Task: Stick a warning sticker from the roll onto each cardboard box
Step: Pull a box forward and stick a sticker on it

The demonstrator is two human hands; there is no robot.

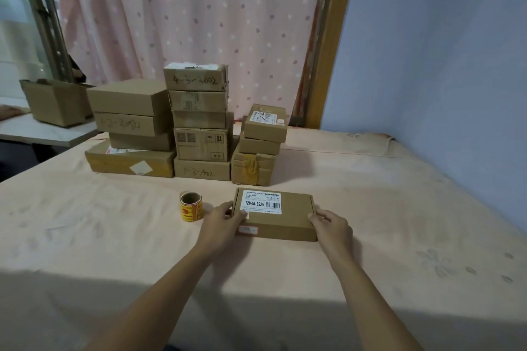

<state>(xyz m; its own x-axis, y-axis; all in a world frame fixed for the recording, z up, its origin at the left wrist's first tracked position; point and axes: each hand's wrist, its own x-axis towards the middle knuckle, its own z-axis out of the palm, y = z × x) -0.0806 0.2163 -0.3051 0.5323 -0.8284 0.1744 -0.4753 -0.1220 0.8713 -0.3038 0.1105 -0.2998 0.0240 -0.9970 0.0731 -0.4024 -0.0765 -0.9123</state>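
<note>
My left grip (225,222) and right grip (332,225) clasped the flat box (281,216) between them by its ends; it looked light, stiff.

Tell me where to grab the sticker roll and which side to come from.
Pinch the sticker roll across its curved outer wall, coming down from above with the left hand, which is nearest. It stands on end, open core up, apart from the flat box, so both sides look free.
</note>
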